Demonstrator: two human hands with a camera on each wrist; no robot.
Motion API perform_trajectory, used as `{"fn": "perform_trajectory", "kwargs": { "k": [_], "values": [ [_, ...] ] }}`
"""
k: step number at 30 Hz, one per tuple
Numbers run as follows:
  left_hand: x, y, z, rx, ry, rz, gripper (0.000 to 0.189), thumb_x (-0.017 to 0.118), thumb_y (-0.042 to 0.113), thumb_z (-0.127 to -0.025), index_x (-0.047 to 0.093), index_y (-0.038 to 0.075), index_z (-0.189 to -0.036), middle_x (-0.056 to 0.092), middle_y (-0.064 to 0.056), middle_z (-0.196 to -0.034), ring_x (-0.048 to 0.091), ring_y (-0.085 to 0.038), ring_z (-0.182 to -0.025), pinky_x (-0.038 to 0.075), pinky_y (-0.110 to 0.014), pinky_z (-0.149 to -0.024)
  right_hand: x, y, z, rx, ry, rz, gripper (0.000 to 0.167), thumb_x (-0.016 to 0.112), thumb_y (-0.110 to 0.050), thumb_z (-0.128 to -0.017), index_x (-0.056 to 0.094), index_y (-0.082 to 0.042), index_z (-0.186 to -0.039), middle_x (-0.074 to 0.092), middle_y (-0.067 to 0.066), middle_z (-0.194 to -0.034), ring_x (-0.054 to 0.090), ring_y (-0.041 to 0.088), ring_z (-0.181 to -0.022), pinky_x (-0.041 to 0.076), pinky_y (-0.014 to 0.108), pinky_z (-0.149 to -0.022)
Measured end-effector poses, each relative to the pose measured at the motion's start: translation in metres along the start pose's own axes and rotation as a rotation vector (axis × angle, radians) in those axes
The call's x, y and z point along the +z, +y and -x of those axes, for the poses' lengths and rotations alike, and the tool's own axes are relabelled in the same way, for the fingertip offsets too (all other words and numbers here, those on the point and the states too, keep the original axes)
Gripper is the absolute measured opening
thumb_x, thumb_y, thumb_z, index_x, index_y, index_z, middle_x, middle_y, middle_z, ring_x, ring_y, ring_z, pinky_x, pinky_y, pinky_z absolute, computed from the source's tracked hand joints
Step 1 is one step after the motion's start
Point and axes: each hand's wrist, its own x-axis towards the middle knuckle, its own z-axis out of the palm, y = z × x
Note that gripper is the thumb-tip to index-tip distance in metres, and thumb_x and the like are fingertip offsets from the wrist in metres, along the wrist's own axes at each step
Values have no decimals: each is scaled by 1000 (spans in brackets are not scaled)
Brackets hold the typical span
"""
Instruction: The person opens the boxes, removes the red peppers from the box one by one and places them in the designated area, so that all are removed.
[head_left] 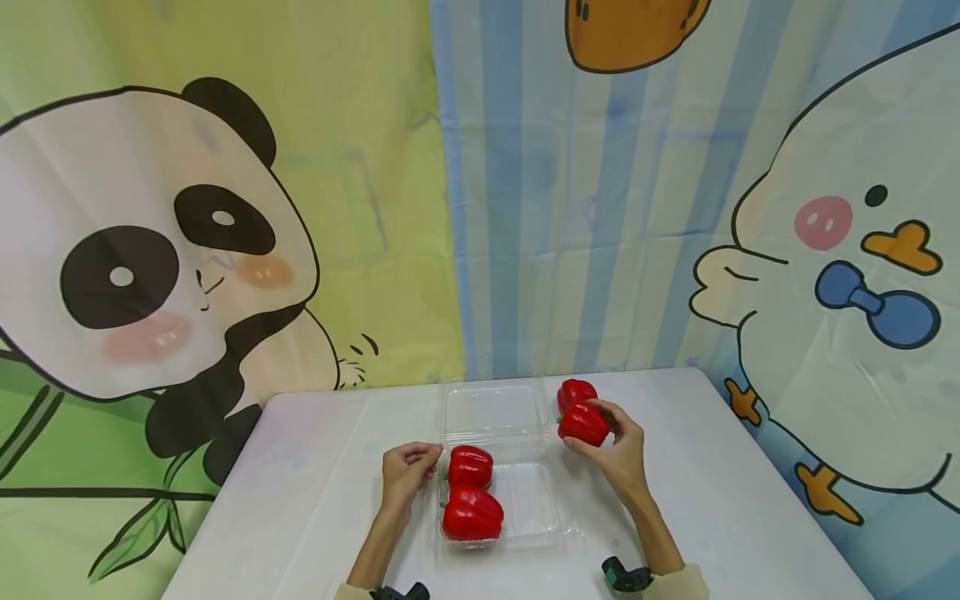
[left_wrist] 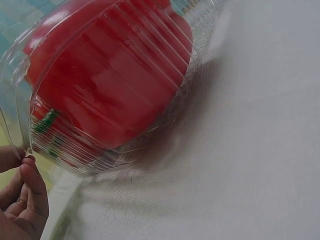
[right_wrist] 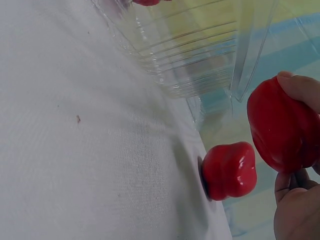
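Observation:
A clear plastic clamshell box [head_left: 525, 498] lies unfolded on the table, its lid [head_left: 493, 410] toward the back. Two red bell peppers [head_left: 472, 512] sit in the left side of its base, one behind the other. My left hand [head_left: 406, 475] pinches the left rim of the box between thumb and fingertips, as the left wrist view shows. Right of the box, my right hand [head_left: 618, 446] grips a third red bell pepper [right_wrist: 280, 127] above the tabletop, thumb on one side and fingers on the other. Another red bell pepper [right_wrist: 230, 171] rests on the table behind it.
The white table [head_left: 315, 500] reaches back to a curtain [head_left: 570, 250] printed with a panda and a white bird. A dark device [head_left: 626, 575] is strapped at the right wrist, and a similar one [head_left: 401, 592] at the left.

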Motion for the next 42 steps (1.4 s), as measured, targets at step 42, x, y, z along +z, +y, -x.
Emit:
{"fn": "perform_trajectory", "kwargs": {
  "k": [42],
  "values": [
    [0,1,1,-2,-8,10,21,83,11,-96,81,-8,-104,72,-4,-72,60,-9,-60,53,-19,-57,-16,18,2,20,119,81,77,100,-12,-77,66,-8,-146,70,11,-146,61,2,-119,51,8,-99]
  ]
}}
